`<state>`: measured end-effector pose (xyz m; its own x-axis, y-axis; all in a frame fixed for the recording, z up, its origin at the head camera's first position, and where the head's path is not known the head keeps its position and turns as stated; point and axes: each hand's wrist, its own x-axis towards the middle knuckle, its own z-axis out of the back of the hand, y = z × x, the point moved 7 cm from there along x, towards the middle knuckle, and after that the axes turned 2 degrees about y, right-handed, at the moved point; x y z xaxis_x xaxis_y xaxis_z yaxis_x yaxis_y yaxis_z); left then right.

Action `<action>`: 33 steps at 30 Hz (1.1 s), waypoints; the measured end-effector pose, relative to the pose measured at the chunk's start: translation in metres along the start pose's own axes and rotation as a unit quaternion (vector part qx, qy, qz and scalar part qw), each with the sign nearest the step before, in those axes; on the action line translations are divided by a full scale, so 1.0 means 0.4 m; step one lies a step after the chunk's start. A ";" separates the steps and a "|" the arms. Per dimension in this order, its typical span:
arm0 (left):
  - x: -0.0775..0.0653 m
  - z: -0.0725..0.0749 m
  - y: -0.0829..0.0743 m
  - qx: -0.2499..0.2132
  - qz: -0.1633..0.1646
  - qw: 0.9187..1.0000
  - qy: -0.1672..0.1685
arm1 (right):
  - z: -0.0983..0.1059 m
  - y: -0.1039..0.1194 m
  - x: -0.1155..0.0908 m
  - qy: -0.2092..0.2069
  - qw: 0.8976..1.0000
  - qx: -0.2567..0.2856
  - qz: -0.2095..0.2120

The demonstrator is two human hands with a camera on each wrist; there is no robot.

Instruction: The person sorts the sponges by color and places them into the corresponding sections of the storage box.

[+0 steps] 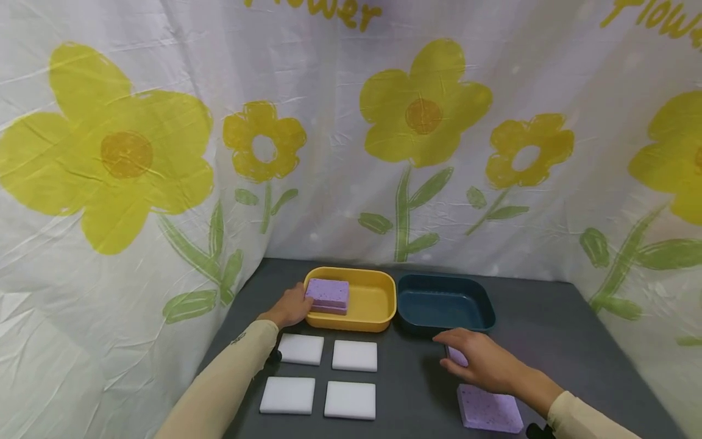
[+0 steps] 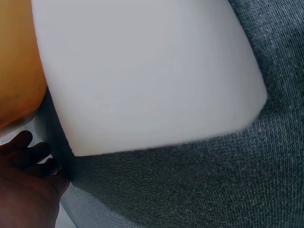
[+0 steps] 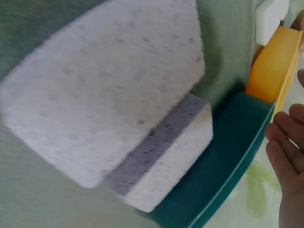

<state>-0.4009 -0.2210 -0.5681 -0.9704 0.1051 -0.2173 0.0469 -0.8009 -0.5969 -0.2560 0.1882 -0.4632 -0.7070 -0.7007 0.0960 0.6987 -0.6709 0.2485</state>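
My left hand [image 1: 293, 306] grips the left end of the yellow tub [image 1: 373, 299], thumb over the rim. Its bent fingers [image 2: 31, 154] show beside the tub in the left wrist view. Inside the tub lie two stacked purple sponges [image 1: 328, 292]. On the right, my right hand [image 1: 482, 360] hovers over a speckled purple sponge [image 1: 457, 355], which it partly hides. Thumb and fingers are spread, and the right wrist view shows the fingers [image 3: 289, 137] apart from that sponge [image 3: 166, 161]. Nearer me lies another purple sponge [image 1: 490, 410].
A dark teal tub [image 1: 446, 299] stands just right of the yellow one. Several white sponges [image 1: 354, 356] lie in two rows in front of the yellow tub, on a dark grey cloth [image 1: 406, 390]. A flower-printed curtain [image 1: 329, 213] hangs behind and at both sides.
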 end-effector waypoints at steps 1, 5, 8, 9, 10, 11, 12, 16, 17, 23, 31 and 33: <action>-0.001 0.001 -0.001 -0.002 0.001 1.000 0.001 | -0.003 0.000 -0.008 -0.001 1.000 0.000 0.000; -0.003 0.003 -0.004 -0.006 0.004 1.000 0.002 | -0.017 -0.004 -0.044 -0.001 1.000 -0.003 0.003; -0.003 0.002 -0.006 -0.008 0.006 1.000 0.002 | -0.026 -0.010 -0.073 -0.006 1.000 -0.003 0.015; -0.004 0.002 -0.007 -0.008 0.006 1.000 0.002 | -0.028 -0.014 -0.084 -0.008 1.000 -0.001 0.018; -0.004 0.001 -0.008 -0.008 0.006 1.000 0.003 | -0.029 -0.017 -0.095 -0.011 1.000 -0.001 0.021; -0.004 0.001 -0.009 -0.007 0.006 1.000 0.003 | -0.030 -0.021 -0.105 -0.012 1.000 0.003 0.022; -0.005 0.000 -0.009 -0.008 0.007 1.000 0.004 | -0.032 -0.027 -0.115 -0.008 1.000 0.009 0.020; -0.005 0.001 -0.010 -0.004 0.006 1.000 0.005 | -0.045 -0.047 -0.154 0.020 0.999 0.029 0.001; -0.006 0.002 -0.009 -0.004 0.006 1.000 0.005 | -0.050 -0.054 -0.162 0.034 0.999 0.037 -0.010; -0.011 0.008 -0.009 0.000 0.009 1.000 0.003 | -0.086 -0.086 -0.211 0.108 0.990 0.064 -0.071; -0.011 0.006 -0.011 0.002 0.007 1.000 0.005 | -0.102 -0.090 -0.230 0.098 0.993 0.039 -0.054; -0.011 0.005 -0.011 0.004 0.007 1.000 0.005 | -0.104 -0.090 -0.232 0.095 0.993 0.038 -0.053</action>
<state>-0.3973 -0.2190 -0.5629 -0.9671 0.0993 -0.2343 0.0597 -0.8067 -0.5880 -0.2111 0.2674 -0.5211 -0.7378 -0.6648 -0.1170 0.6057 -0.7285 0.3201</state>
